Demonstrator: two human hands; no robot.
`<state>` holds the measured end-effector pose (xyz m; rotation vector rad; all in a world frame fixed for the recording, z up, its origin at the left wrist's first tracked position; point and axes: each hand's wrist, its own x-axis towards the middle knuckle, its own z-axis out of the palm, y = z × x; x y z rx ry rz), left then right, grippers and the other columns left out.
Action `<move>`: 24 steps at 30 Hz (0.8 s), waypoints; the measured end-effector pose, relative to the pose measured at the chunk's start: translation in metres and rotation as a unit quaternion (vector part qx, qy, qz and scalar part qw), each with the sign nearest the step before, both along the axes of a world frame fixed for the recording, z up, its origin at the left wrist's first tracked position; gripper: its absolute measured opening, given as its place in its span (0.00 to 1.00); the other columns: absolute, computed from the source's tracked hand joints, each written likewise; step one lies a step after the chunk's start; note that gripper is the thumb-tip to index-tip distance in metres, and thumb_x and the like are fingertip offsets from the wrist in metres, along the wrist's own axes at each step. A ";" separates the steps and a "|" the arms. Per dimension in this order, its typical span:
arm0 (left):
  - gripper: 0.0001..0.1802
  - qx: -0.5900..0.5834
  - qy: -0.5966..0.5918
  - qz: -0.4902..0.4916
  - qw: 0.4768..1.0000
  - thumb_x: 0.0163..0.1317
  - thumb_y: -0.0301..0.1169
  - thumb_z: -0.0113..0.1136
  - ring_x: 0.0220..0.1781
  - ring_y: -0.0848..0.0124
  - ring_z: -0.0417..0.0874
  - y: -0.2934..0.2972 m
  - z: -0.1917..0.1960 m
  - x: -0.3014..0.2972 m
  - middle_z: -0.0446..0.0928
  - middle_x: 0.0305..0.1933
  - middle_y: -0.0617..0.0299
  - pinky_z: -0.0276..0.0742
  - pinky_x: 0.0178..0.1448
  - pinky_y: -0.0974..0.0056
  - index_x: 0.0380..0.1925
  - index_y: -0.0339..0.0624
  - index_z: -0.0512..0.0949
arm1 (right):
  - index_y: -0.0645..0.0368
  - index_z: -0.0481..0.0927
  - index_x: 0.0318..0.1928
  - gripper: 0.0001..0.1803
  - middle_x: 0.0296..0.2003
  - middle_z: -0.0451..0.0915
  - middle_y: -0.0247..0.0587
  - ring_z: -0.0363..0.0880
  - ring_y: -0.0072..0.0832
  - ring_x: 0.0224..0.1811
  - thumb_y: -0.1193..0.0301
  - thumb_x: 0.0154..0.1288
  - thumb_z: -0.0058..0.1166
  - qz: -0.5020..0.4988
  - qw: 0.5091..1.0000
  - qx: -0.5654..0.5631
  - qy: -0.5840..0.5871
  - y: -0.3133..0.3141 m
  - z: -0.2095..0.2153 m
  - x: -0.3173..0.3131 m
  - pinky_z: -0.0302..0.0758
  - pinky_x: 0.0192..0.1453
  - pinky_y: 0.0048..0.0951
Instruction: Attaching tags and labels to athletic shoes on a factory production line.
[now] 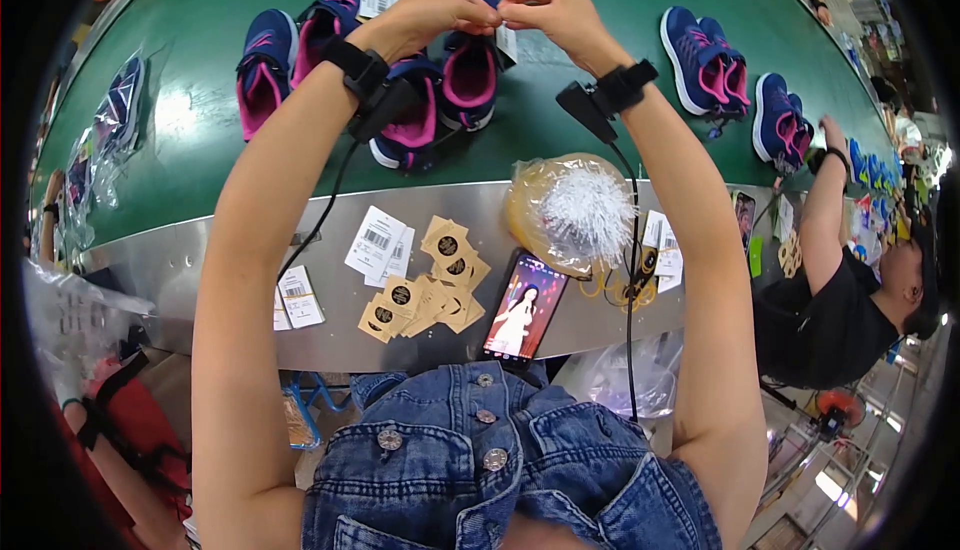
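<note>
At the far side of the green surface, my left hand and my right hand meet fingertip to fingertip. Both are pinched closed, and whatever lies between the fingers is too small to make out. Just below them stands a navy sneaker with pink lining, partly hidden by my left hand. A white tag shows beside it, under my right hand. Its neighbour, another navy sneaker, lies closer to me. To the left sits a second pair of navy sneakers, with a white tag near one of them.
A metal ledge holds white barcode tags, brown paper tags, a lit phone and a plastic bag of white strands. More sneakers stand rightward; bagged ones lie left. A co-worker works at right.
</note>
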<state>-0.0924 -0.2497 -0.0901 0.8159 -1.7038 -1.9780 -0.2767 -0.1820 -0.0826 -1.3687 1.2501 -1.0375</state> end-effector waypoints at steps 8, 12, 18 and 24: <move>0.25 -0.009 -0.005 0.023 1.000 0.52 0.25 0.63 0.34 0.70 0.81 0.009 -0.001 0.003 0.80 0.34 0.52 0.76 0.41 0.71 0.50 0.31 0.66 | 0.63 0.79 0.36 0.09 0.31 0.81 0.38 0.80 0.21 0.33 0.75 0.53 0.60 0.003 0.997 -0.029 0.066 0.002 0.003 0.004 0.77 0.39 0.20; 0.26 -0.047 -0.028 0.050 0.997 0.53 0.25 0.61 0.37 0.70 0.81 0.013 0.003 0.005 0.80 0.38 0.53 0.76 0.42 0.70 0.52 0.32 0.65 | 0.63 0.78 0.41 0.12 0.35 0.81 0.36 0.79 0.22 0.39 0.72 0.57 0.60 0.024 0.992 -0.065 0.107 0.011 0.005 0.008 0.75 0.46 0.23; 0.21 -0.358 0.015 0.045 0.933 0.55 0.22 0.56 0.41 0.74 0.79 0.079 0.058 0.007 0.78 0.46 0.58 0.75 0.42 0.71 0.50 0.37 0.70 | 0.61 0.82 0.38 0.15 0.23 0.75 0.32 0.67 0.19 0.25 0.62 0.65 0.50 0.083 0.953 -0.046 0.286 0.104 0.065 -0.051 0.65 0.29 0.23; 0.35 -0.259 0.076 -0.160 0.949 0.48 0.28 0.66 0.30 0.73 0.78 0.170 0.079 -0.011 0.79 0.44 0.55 0.75 0.35 0.69 0.57 0.39 0.63 | 0.64 0.82 0.37 0.09 0.29 0.77 0.30 0.66 0.13 0.28 0.71 0.60 0.56 0.027 0.967 0.137 0.212 0.203 0.102 -0.031 0.62 0.30 0.17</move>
